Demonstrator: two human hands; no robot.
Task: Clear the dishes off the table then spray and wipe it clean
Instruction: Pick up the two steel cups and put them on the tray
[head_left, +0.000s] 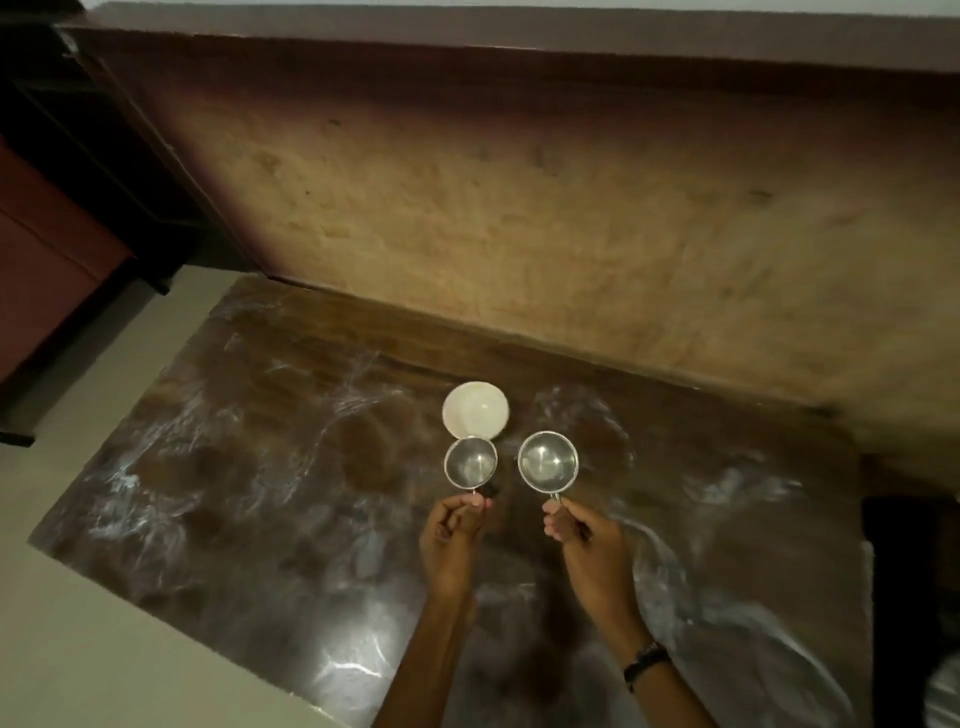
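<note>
Two small steel cups with handles sit near the middle of the dark, smeared table (249, 499). My left hand (454, 540) pinches the handle of the left steel cup (470, 462). My right hand (587, 545) pinches the handle of the right steel cup (548, 461). Both cups look empty inside. Whether they rest on the table or hang just above it I cannot tell. A white plate (475, 409) lies on the table just behind the left cup, which partly overlaps it in view.
A tan wall (571, 208) runs along the table's far edge. Pale floor (83, 649) lies to the left, with dark red furniture (41, 280) beyond it. A dark object (914, 597) stands at the table's right end. White smears cover the tabletop.
</note>
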